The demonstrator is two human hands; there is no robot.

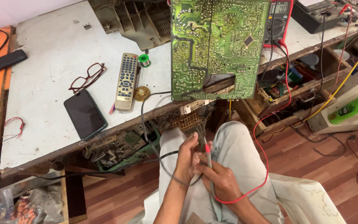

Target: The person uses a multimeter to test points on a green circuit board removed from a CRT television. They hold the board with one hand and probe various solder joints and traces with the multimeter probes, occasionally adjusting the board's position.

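1. The right hand (pixel 222 182) is closed around a red-tipped probe (pixel 207 154), tip up, over the lap.
2. The left hand (pixel 188 159) is curled, fingers touching the probe and a black cable (pixel 154 159).
3. Above the probe a green circuit board (pixel 216 45) stands on the bench (pixel 50 62) edge; a multimeter (pixel 280 18) sits just right of the board, and a remote (pixel 127 81), glasses (pixel 87 77) and phone (pixel 85 114) lie to its left.
4. The probe's red lead (pixel 266 166) loops to the multimeter.

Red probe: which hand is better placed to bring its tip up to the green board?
Right, probably. The right hand already grips the red probe, tip up toward the circuit board. The left hand is curled around the grey cable.
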